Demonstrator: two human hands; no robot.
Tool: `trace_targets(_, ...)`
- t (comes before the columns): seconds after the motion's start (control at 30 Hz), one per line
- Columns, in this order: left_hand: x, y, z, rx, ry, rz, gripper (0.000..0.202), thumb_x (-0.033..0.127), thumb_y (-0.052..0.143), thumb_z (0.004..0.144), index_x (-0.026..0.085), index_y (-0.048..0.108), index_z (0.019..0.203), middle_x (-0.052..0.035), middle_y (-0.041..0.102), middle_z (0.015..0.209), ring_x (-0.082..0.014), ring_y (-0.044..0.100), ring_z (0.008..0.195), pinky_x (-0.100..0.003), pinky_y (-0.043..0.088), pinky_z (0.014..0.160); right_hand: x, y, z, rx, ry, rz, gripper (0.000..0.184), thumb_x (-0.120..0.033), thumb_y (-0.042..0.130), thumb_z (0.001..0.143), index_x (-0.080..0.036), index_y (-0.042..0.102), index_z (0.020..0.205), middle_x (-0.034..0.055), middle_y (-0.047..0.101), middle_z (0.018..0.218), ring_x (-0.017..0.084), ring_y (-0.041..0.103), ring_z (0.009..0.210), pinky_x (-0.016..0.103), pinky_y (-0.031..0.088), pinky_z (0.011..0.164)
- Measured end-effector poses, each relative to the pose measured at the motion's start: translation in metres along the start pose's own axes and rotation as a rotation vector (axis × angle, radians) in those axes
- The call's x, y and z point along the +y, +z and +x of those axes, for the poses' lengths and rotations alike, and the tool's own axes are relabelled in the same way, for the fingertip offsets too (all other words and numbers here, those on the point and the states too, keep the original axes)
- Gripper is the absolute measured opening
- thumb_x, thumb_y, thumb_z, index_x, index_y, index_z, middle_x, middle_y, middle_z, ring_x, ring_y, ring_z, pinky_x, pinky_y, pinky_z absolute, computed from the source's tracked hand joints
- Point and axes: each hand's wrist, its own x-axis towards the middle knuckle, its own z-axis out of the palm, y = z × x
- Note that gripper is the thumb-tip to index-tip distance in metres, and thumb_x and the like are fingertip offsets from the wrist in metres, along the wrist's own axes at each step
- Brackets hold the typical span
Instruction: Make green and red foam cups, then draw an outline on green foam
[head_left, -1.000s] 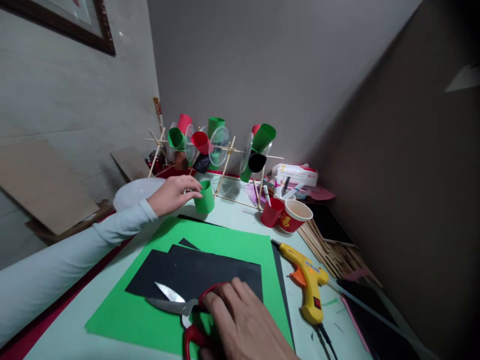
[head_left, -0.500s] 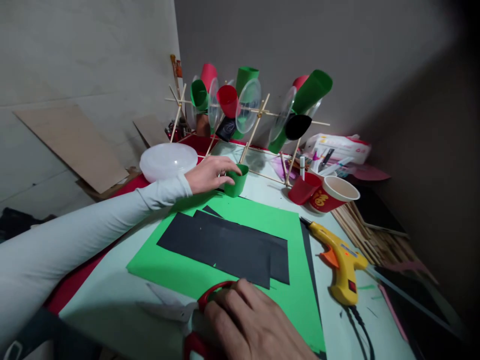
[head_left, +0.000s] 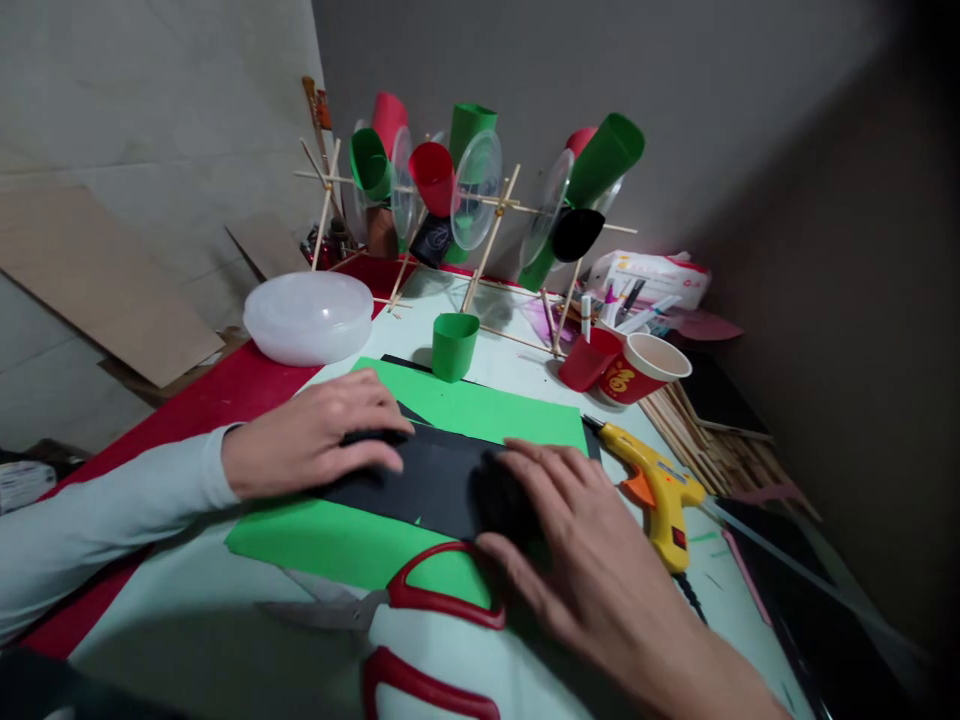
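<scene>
My left hand point(head_left: 322, 435) is over the left end of a black paper strip point(head_left: 435, 475), its thumb and fingers apart. Over the strip's right end hovers or rests my right hand point(head_left: 574, 540), thumb spread from the fingers and a dark shadow beneath; contact is hard to judge. The strip lies on a green paper sheet point(head_left: 315, 540). Red-handled scissors point(head_left: 442, 605) lie spread on the table just below the sheet's near edge, beside my right thumb. A small green paper cup point(head_left: 454, 348) stands upright at the sheet's far edge.
A yellow glue gun point(head_left: 664, 490) lies at the right, its cord trailing forward. Behind stand a red paper cup point(head_left: 649, 370) and a red pen holder point(head_left: 589, 362). A stick frame point(head_left: 495, 215) carries discs and coloured paper cups. A translucent bowl point(head_left: 307, 318) sits at the left.
My left hand has left the small green cup and come down to the black strip. My right hand has let go of the scissors and moved up to the strip's right end.
</scene>
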Motion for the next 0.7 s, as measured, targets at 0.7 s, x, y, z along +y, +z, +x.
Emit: trace_targets(0.7,0.012,0.008,-0.010,-0.049,-0.016,0.091,0.024,0.027,0.061,0.096,0.021,0.058,0.120,-0.0053,0.055,0.098,-0.0239,0.052,0.094,-0.036,0.043,0.080,0.016,-0.007,0.002,0.053,0.038,0.504,0.017,-0.007,0.056,0.096,-0.023,0.055,0.101,0.0007,0.057,0.090,0.013,0.058,0.081,0.025,0.049,0.070)
